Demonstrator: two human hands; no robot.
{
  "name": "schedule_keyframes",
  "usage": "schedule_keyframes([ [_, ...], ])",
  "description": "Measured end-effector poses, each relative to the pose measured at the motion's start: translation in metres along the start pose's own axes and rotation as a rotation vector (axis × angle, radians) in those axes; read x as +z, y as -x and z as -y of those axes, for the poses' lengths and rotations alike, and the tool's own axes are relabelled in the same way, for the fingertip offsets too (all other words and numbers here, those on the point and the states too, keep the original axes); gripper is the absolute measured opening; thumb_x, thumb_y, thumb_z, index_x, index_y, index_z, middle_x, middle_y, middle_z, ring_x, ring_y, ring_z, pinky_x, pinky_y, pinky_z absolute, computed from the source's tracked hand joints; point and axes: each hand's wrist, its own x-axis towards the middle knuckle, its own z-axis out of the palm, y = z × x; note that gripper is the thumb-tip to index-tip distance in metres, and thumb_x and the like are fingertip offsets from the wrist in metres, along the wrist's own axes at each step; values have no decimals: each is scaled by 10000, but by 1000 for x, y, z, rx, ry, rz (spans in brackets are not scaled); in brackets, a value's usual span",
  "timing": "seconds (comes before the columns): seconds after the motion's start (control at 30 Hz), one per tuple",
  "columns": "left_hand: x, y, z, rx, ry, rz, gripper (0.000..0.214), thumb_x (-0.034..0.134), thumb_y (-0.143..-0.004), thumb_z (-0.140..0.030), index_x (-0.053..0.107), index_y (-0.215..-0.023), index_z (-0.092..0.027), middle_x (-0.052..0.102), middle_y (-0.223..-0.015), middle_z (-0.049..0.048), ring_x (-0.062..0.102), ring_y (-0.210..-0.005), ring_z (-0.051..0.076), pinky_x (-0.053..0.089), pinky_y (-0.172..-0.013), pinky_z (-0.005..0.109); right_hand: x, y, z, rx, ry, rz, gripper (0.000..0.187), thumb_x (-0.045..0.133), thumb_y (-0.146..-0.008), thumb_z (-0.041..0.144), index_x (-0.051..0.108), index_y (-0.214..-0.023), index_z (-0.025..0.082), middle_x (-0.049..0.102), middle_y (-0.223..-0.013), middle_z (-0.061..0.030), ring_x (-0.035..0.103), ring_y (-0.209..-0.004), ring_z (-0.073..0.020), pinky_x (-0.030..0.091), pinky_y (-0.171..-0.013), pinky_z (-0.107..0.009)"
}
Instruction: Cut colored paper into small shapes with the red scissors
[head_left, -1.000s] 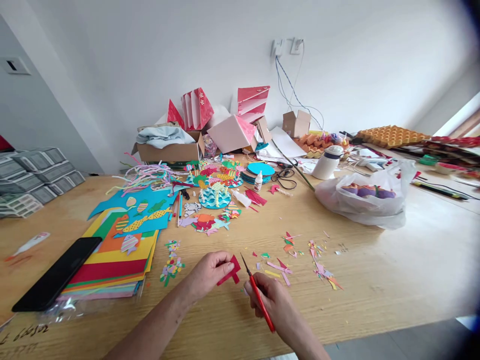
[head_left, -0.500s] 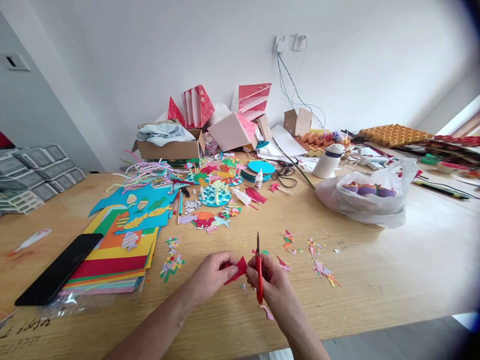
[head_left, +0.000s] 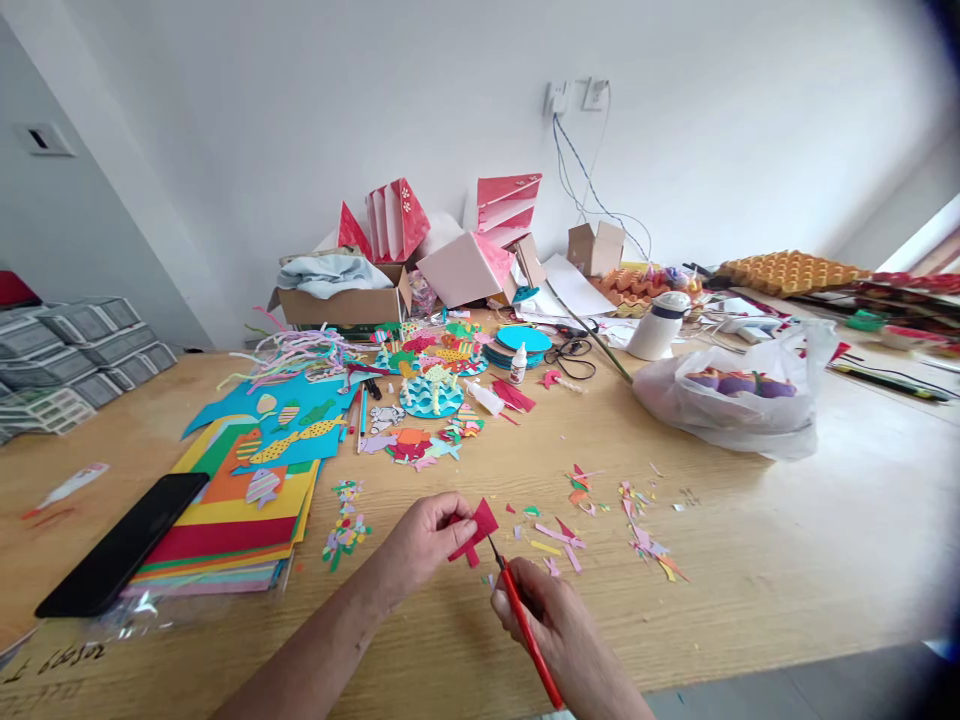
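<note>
Between the thumb and fingers of my left hand (head_left: 439, 535) is a small piece of red paper (head_left: 484, 519), with a narrow strip of it hanging below the fingertips. My right hand (head_left: 541, 605) is closed around a pair of red-handled scissors (head_left: 527, 630). Their dark blades point up and left and meet the lower right edge of the red paper. Bits of cut paper (head_left: 562, 537) lie on the table just right of the scissors. A pile of tiny coloured scraps (head_left: 347, 525) sits left of my left hand.
Coloured paper sheets (head_left: 217, 540) and a black phone (head_left: 124, 543) lie on the left. Paper fish cut-outs (head_left: 412, 445), a glue bottle (head_left: 518, 363) and blue discs (head_left: 523, 339) are farther back. A white plastic bag (head_left: 720, 425) rests on the right.
The scissors have swung from pointing upright to pointing up and left, and their tips now reach the red paper. My right hand has shifted down and turned; my left hand stays nearly in place.
</note>
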Motion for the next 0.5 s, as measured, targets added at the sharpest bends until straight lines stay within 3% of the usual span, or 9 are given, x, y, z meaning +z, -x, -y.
schedule_keyframes([
  [0.3, 3, 1, -1, -41, 11, 21, 259, 518, -711, -382, 555, -689, -127, 461, -581, -32, 360, -533, 88, 272, -522, 209, 13, -9, -29, 12, -58, -36, 302, 463, -743, 403, 345, -555, 199, 332, -467, 66, 359, -435, -79, 261, -414, -187],
  [0.5, 3, -2, 1, -56, -11, 15, 222, 504, -716, -346, 517, -650, -135, 407, -547, -50, 320, -518, 81, 246, -504, 205, 14, -12, -26, 75, -159, -8, 332, 451, -730, 466, 351, -552, 205, 389, -419, 62, 397, -356, -77, 277, -360, -178],
])
